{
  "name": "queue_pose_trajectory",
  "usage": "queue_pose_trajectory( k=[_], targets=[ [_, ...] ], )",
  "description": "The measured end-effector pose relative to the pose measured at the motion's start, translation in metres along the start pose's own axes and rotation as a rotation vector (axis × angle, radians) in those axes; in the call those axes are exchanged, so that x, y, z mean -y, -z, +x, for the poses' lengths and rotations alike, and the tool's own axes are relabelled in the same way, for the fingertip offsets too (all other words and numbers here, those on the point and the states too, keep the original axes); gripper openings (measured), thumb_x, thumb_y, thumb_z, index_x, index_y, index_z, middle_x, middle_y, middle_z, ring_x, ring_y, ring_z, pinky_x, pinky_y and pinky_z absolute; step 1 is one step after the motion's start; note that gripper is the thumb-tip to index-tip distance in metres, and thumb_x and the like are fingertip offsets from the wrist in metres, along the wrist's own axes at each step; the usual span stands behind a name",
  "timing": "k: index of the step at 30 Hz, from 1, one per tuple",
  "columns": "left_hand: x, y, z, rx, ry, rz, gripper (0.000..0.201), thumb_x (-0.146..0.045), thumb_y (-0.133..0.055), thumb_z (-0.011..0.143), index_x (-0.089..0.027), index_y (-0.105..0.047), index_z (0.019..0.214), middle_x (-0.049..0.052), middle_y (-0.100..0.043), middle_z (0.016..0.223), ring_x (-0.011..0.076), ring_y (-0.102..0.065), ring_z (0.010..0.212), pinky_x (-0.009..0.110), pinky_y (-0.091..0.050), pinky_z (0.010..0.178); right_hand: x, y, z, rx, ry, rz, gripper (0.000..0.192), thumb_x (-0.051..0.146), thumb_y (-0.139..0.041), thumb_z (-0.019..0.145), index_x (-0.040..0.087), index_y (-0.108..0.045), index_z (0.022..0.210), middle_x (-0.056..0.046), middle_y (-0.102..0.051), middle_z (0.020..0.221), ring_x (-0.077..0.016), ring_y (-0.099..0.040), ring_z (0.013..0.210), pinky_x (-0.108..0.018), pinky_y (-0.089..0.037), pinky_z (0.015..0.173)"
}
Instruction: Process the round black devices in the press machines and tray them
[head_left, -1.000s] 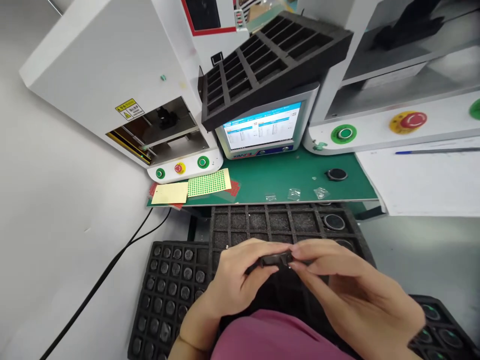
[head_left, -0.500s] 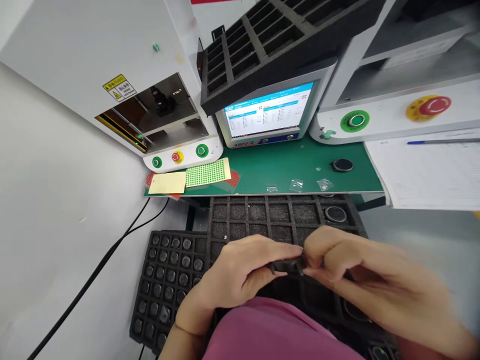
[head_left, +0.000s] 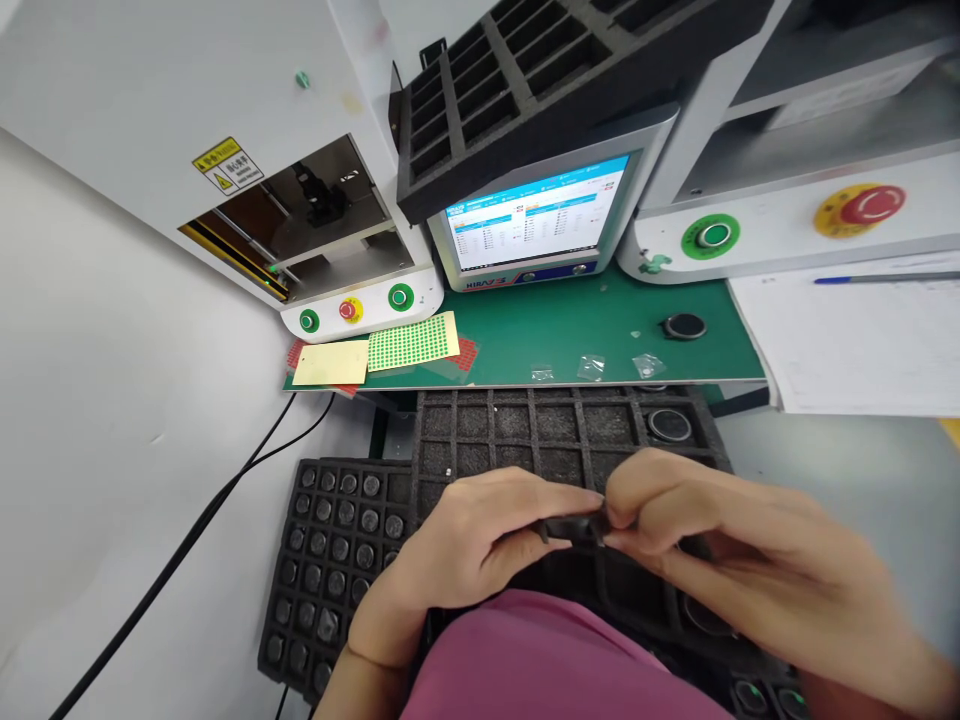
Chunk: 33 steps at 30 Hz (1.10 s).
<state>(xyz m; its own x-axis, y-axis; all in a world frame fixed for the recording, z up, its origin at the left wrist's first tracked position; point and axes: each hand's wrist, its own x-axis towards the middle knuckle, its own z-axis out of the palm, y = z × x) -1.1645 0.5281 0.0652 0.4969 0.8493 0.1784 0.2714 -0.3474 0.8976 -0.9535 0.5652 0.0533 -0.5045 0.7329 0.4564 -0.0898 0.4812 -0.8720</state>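
Left hand [head_left: 480, 545] and right hand [head_left: 720, 560] pinching small black part [head_left: 574, 528], possibly round, above black foam compartment tray [head_left: 525, 430]; tray's far edge abutting green mat [head_left: 555, 335].

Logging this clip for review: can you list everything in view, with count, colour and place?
small part: one, black, pinched between both hands
foam tray: one, black, under the hands, mostly empty cells
round part: one, dark, in a right cell of that tray
small-cell tray: one, black, left of it, holding grey discs
empty tray: one, black, propped on the monitor
monitor: one, lit blue and white, at the back
green mat: one, under the monitor
dot sheet: one, green dots, left on the mat
loose disc: one, black, right on the mat
pen: one, blue, on paper at the right
left hand: holds the part
right hand: holds the part
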Motion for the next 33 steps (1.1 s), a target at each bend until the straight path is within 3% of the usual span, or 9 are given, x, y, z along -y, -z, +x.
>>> queue_pose_trajectory(
  k=[4,9,12,16,23,26,29,33],
  targets=[
    [0.001,0.000,0.000,0.016,0.010,-0.006,0.031,-0.023,-0.052,0.096,-0.017,-0.062,0.124,0.009,-0.072,0.114,0.0164,-0.067,0.100,0.027,-0.052,0.090,-0.001,-0.001,0.002,0.023,0.043,0.032,0.022,0.002,-0.055,0.086,0.020,-0.057,0.074,0.001,-0.060,0.067,-0.0085,-0.060,0.062,-0.016,-0.054,0.056],
    [0.002,0.001,-0.001,-0.006,0.006,-0.032,0.030,-0.024,-0.053,0.095,-0.019,-0.063,0.124,0.008,-0.072,0.113,0.0155,-0.067,0.097,0.025,-0.052,0.088,-0.002,-0.009,-0.002,-0.111,0.076,0.069,0.027,-0.005,-0.063,0.078,0.020,-0.062,0.088,-0.001,-0.065,0.076,-0.0116,-0.064,0.068,-0.020,-0.056,0.059],
    [0.003,0.000,-0.002,-0.009,0.022,-0.033,0.030,-0.025,-0.053,0.095,-0.018,-0.064,0.123,0.008,-0.073,0.110,0.0156,-0.066,0.095,0.025,-0.052,0.086,-0.003,-0.012,-0.005,-0.124,0.113,0.067,0.031,-0.008,-0.062,0.077,0.018,-0.064,0.093,-0.002,-0.066,0.080,-0.0130,-0.065,0.072,-0.020,-0.057,0.060],
    [0.005,0.000,-0.001,-0.016,0.028,-0.010,0.030,-0.025,-0.053,0.095,-0.016,-0.064,0.122,0.009,-0.073,0.108,0.0167,-0.067,0.096,0.026,-0.052,0.087,-0.006,-0.011,-0.007,-0.131,0.044,0.059,0.024,-0.002,-0.062,0.082,0.020,-0.063,0.091,-0.001,-0.065,0.076,-0.0126,-0.065,0.070,-0.021,-0.056,0.059],
    [0.006,0.001,-0.001,0.057,0.045,-0.038,0.028,-0.025,-0.054,0.095,-0.016,-0.066,0.119,0.009,-0.074,0.106,0.0166,-0.068,0.096,0.026,-0.053,0.088,-0.005,0.000,-0.007,0.110,-0.021,-0.014,0.015,0.008,-0.054,0.091,0.022,-0.058,0.088,-0.001,-0.061,0.080,-0.0105,-0.062,0.070,-0.018,-0.053,0.059],
    [0.006,-0.001,-0.002,0.026,0.046,-0.033,0.029,-0.028,-0.052,0.096,-0.018,-0.066,0.119,0.009,-0.074,0.106,0.0169,-0.069,0.094,0.026,-0.054,0.086,-0.003,0.000,-0.010,0.126,-0.011,-0.079,0.018,0.007,-0.048,0.091,0.023,-0.052,0.084,-0.001,-0.056,0.080,-0.0089,-0.058,0.065,-0.017,-0.049,0.056],
    [0.007,-0.004,-0.002,-0.048,0.020,-0.012,0.031,-0.029,-0.051,0.096,-0.019,-0.065,0.122,0.008,-0.074,0.106,0.0165,-0.069,0.095,0.026,-0.054,0.086,-0.003,-0.006,-0.011,0.017,0.036,-0.150,0.022,0.003,-0.047,0.087,0.023,-0.052,0.082,0.000,-0.056,0.078,-0.0090,-0.057,0.065,-0.018,-0.049,0.055],
    [0.009,-0.006,-0.001,-0.102,-0.033,-0.011,0.033,-0.025,-0.052,0.096,-0.021,-0.062,0.127,0.009,-0.073,0.110,0.0172,-0.067,0.099,0.027,-0.053,0.088,-0.004,-0.017,-0.011,-0.251,0.088,-0.186,0.022,0.002,-0.060,0.082,0.023,-0.055,0.087,0.000,-0.062,0.080,-0.0116,-0.065,0.072,-0.019,-0.056,0.061]
  ],
)
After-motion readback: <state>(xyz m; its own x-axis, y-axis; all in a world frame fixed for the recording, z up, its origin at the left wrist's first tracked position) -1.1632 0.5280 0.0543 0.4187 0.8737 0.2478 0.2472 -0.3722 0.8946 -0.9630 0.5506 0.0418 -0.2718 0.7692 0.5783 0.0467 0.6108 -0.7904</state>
